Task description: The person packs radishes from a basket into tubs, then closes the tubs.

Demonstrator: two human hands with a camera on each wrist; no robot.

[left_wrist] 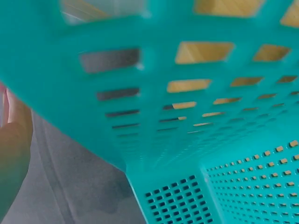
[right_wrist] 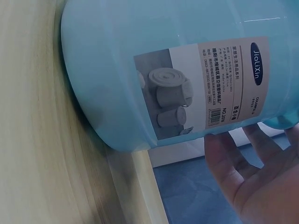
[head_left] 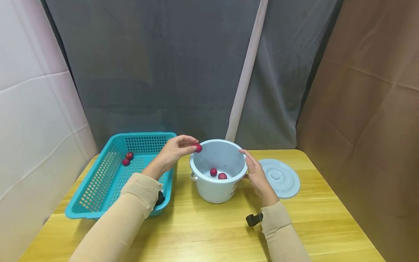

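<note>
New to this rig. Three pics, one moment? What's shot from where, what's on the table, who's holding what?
Yes, one moment, three cameras, no robot: a person works with bare hands. The wide picture comes from a camera on the person's head, looking down at a wooden table. The other two come from cameras strapped to the wrists, so they show close, tilted views.

On the table stand a teal basket with two red fruits in it, a pale blue bucket with two more fruits inside, and the bucket's lid lying flat to its right.

The left hand pinches a red fruit over the bucket's rim. The right hand rests with straight fingers against the bucket's right side.

The left wrist view is filled by the basket's wall; the right wrist view shows the bucket's label.
</note>
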